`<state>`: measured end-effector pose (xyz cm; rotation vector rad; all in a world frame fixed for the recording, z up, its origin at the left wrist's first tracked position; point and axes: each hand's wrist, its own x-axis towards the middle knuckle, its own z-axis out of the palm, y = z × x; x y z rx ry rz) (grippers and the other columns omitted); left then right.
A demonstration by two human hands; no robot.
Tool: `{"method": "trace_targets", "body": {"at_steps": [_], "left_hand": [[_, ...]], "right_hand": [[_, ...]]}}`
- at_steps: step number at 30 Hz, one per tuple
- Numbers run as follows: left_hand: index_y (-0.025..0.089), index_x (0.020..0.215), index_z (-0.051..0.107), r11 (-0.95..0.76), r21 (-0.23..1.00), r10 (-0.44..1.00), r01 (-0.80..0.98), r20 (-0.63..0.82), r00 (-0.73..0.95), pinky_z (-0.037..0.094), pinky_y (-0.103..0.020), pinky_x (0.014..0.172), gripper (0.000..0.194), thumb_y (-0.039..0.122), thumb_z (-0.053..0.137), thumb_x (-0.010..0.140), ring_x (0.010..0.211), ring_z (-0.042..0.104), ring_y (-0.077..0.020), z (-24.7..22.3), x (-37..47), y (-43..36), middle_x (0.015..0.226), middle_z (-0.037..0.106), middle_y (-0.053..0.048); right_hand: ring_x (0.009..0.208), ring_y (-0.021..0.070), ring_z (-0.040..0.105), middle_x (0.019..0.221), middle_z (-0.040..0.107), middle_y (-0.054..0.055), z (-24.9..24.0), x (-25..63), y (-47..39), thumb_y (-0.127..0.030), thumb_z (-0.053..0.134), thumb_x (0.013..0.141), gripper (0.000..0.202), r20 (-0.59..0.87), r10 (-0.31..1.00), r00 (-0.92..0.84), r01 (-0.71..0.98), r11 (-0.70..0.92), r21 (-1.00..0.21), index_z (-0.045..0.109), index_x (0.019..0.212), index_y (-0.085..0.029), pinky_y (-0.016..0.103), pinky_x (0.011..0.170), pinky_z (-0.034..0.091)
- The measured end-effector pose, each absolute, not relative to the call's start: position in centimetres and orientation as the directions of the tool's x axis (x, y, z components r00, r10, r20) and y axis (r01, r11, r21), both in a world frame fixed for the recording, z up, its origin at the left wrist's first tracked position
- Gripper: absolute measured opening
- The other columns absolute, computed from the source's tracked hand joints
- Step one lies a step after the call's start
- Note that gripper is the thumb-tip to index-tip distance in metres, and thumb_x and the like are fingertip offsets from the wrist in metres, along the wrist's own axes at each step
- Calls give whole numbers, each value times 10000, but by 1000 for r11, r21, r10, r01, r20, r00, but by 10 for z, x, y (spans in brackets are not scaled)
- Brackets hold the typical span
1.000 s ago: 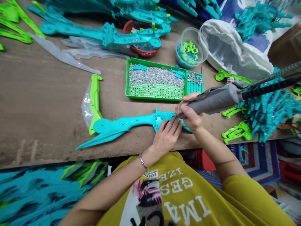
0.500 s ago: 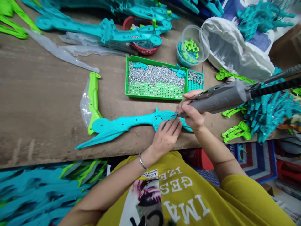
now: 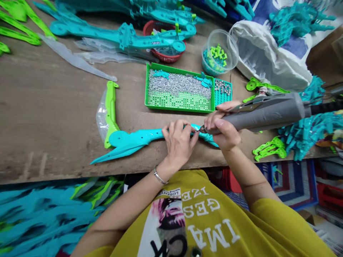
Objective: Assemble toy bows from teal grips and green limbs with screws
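Observation:
In the head view, my right hand [image 3: 226, 132] is wrapped round a grey electric screwdriver [image 3: 262, 112], tilted with its bit pointing left. The bit's tip is by the thumb and fingertips of my left hand [image 3: 178, 141]. That hand lies over the middle of a long turquoise plastic toy part [image 3: 139, 140], fingers bent and gripping it; a small screw may be at the fingertips, but I cannot make it out. Touching the part's left end is a lime-green plastic piece [image 3: 110, 110] with a clear plastic blade [image 3: 102, 117].
Behind my hands stands a green tray [image 3: 147, 87] of screws, beside a small turquoise tray [image 3: 223, 91] of metal discs. A clear tub [image 3: 219, 57], a red basket [image 3: 166, 57] and a white sack [image 3: 268, 53] are farther back. Turquoise parts [image 3: 302, 132] pile at right.
My left hand has shifted left and up on the turquoise part, its fingers now more bent. The screwdriver's bit has come away from the part's surface, and its body has swung lower and right.

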<state>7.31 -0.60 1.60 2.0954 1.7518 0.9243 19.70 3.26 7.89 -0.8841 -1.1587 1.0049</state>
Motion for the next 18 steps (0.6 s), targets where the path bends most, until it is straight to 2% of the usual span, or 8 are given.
{"method": "trace_targets", "body": {"at_steps": [8,12,18], "left_hand": [[214,903,697,-294,515,932,805,342,121,358,-484,924,43,257,693,904,982,570,-285,20,71,-6,1038,709,-77],[212,910,705,-300,509,928,807,352,123,356,-487,924,48,253,679,911,979,571,-285,19,70,-5,1042,715,-81],[217,874,716,-343,510,913,789,378,153,349,-497,948,58,255,692,911,1018,575,-284,18,68,-4,1026,730,-66]], "right_hand": [[475,156,556,562,527,-88,75,199,30,-395,738,804,284,330,944,15,-138,329,-934,564,1005,-298,338,505,516],[495,154,571,590,560,-79,73,202,30,-332,728,837,250,348,937,-25,-162,340,-926,583,1038,-295,322,497,497],[523,154,579,622,571,-69,73,203,28,-331,729,851,245,337,941,-30,-160,329,-931,596,1055,-299,325,517,486]]}}
